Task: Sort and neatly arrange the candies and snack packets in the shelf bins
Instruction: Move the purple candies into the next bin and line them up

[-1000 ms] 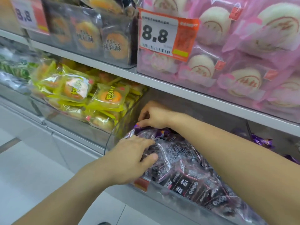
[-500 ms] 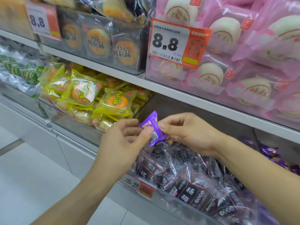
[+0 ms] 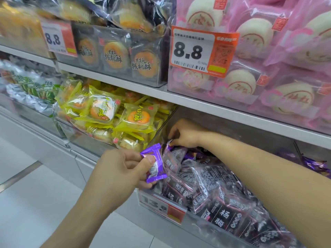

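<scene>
My left hand (image 3: 118, 169) now holds the purple candy packet (image 3: 154, 162) alone, pinched between thumb and fingers just in front of the clear bin (image 3: 162, 203) of dark plum packets (image 3: 217, 214). Half a second ago both hands shared that packet. My right hand (image 3: 186, 134) has since let go and reached to the bin's back left corner, where its curled fingers pinch another purple wrapper (image 3: 167, 143) among the dark packets.

An open gap lies above the dark packets (image 3: 220, 190); the shelf edge (image 3: 232, 111) closes in just over the hands.
</scene>
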A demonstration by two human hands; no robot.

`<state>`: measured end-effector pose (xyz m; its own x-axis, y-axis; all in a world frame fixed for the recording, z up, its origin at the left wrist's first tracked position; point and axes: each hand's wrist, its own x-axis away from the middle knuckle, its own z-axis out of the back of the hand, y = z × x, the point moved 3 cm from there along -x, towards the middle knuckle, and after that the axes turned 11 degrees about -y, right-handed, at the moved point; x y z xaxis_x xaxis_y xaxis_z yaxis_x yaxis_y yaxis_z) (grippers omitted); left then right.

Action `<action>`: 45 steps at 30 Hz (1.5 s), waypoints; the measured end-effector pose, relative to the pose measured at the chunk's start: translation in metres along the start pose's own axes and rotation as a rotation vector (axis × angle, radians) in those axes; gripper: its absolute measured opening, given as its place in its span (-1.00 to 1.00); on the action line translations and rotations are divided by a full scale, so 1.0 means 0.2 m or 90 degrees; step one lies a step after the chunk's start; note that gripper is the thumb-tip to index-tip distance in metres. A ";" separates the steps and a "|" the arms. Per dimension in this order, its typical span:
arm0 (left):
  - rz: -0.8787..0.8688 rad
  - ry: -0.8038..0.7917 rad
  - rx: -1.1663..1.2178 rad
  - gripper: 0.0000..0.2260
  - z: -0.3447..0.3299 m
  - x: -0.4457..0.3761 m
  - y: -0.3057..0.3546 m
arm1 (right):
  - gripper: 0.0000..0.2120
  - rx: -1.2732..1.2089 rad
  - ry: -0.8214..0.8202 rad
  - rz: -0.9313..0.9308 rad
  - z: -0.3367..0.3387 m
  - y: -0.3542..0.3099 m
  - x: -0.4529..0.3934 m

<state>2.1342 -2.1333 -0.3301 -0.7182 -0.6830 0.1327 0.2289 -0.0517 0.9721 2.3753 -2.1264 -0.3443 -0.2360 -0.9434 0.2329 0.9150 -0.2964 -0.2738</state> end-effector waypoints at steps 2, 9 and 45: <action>-0.009 0.000 -0.007 -0.81 -0.01 0.00 0.01 | -0.83 0.009 0.019 -0.011 -0.01 0.01 -0.01; -0.063 -0.073 0.026 -0.83 -0.11 0.01 0.03 | -0.88 -0.213 0.193 0.006 0.05 -0.05 0.37; -0.179 -0.472 0.096 -0.71 -1.43 0.13 0.30 | -0.70 -1.131 0.450 -0.218 -0.25 0.62 2.00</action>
<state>2.3163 -2.3623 -0.3230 -0.9970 0.0047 -0.0778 -0.0779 -0.0145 0.9969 2.3773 -2.5488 -0.3317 -0.7882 -0.5676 0.2379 -0.4055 0.1881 -0.8945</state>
